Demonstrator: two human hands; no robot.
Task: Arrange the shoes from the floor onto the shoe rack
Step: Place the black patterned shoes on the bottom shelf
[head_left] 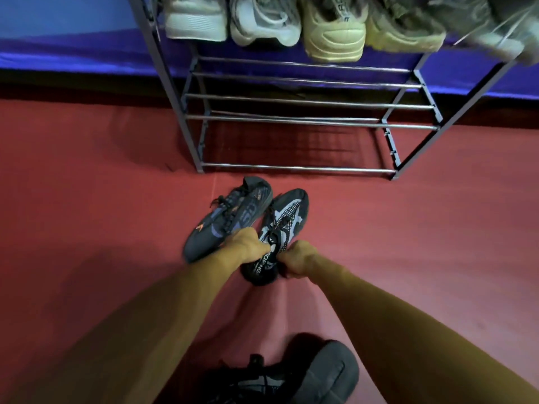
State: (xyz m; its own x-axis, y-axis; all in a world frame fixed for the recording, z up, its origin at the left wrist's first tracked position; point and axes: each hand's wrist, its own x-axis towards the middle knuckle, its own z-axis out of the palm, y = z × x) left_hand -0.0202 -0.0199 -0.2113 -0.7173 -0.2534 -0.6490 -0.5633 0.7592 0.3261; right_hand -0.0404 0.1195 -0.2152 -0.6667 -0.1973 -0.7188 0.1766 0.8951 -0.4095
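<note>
Both hands reach down to a pair of dark sneakers on the red floor (87, 185), just in front of the metal shoe rack (309, 106). The left hand (243, 243) closes its fingers on the left sneaker (230, 211); the right hand (297, 258) grips the heel of the right sneaker (284, 225). Pale sneakers (332, 27) fill the rack's upper shelf; another dark shoe (315, 374) lies nearest the camera.

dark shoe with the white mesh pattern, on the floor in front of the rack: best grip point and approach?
Grip the shoe with the white mesh pattern at its heel collar, coming from above on the near side. Its heel end faces the person, toe toward the shoe rack, opening upward. Both the left hand and right hand already close there; the neighbouring dark shoe crowds its left side.
</note>
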